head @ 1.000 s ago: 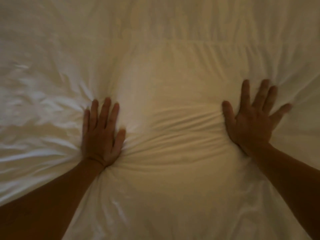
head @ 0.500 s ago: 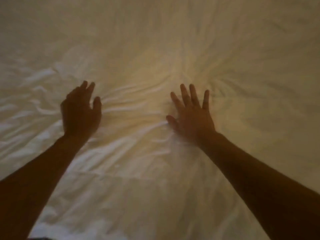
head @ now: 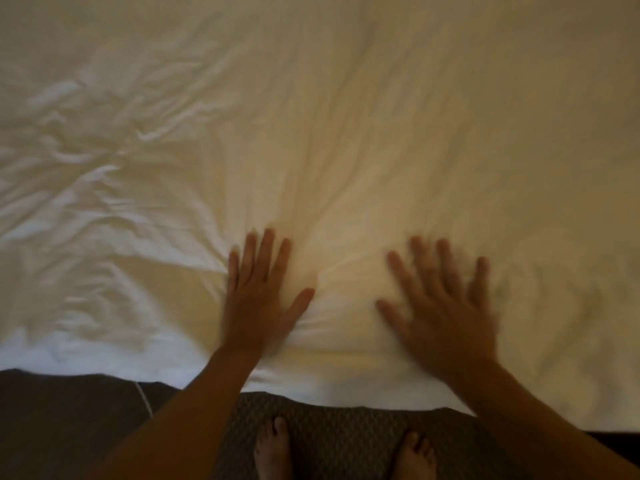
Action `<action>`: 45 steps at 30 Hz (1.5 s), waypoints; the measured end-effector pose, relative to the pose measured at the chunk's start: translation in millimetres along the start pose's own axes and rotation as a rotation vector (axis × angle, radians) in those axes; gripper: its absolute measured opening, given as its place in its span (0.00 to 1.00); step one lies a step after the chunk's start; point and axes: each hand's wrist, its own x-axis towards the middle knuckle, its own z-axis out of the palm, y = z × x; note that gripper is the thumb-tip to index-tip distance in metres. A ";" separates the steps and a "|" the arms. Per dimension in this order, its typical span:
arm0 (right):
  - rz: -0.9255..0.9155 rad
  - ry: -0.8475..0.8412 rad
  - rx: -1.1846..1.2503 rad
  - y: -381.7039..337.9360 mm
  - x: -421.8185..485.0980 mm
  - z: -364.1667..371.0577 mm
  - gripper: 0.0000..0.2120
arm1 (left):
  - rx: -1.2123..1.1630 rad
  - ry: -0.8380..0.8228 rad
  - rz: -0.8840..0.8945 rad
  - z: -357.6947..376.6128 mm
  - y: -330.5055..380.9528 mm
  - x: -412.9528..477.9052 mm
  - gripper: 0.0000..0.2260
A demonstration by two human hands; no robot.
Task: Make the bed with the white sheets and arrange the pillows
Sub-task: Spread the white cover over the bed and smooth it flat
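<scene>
- While the left hand (head: 256, 306) and right hand (head: 446, 317) are lying flat on the white sheet (head: 346, 133) by its near edge, all fingers are extending straight, gripping nothing; the right one is blurring.
- Sheet's right side is looking smooth, left side is showing heavy wrinkles.
- Judging: spread done, smoothing partway, pillows not showing, arranging pending.

Dim warm light, motion-blurred right hand (head: 446, 313)
</scene>
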 end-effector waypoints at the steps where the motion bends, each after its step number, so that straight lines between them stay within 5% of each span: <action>1: 0.128 -0.045 -0.002 35.4 -5.4 -1.1 0.36 | 0.002 0.004 0.000 -0.5 0.3 -0.5 0.36; 4: 0.447 -0.169 0.124 111.9 -18.9 -4.9 0.41 | 0.012 -0.017 -0.025 -1.4 1.9 1.2 0.37; 11: 0.530 -0.059 0.331 88.3 3.8 -8.9 0.44 | 0.032 -0.084 -0.083 -22.0 12.3 12.2 0.41; 15: 0.288 0.112 0.328 50.1 29.6 -31.7 0.39 | -0.024 0.074 -0.081 -44.1 29.0 55.2 0.40; 21: 0.001 0.270 0.357 -20.8 90.2 -56.2 0.35 | -0.048 0.000 -0.165 -17.3 75.0 126.6 0.34; 27: -0.312 0.156 0.273 -28.1 133.4 -23.4 0.29 | 0.074 0.053 -0.072 6.2 58.7 123.7 0.36; 32: 0.148 0.147 0.093 126.4 107.8 -2.7 0.31 | -0.003 0.067 -0.100 0.3 68.1 123.7 0.36; 35: 0.265 0.129 0.119 151.9 95.9 -3.6 0.31 | -0.098 0.114 -0.120 -5.9 71.7 128.9 0.40; 40: 0.297 0.679 0.219 106.5 157.2 -30.2 0.17 | -0.243 0.330 0.299 -56.7 51.3 218.5 0.41; 42: 0.153 0.811 0.327 70.4 197.6 -51.3 0.14 | -0.225 0.411 0.253 -73.5 35.5 285.2 0.38; 45: -0.024 0.789 0.578 -12.9 261.7 -78.3 0.14 | -0.129 0.356 0.066 -71.2 0.4 355.0 0.36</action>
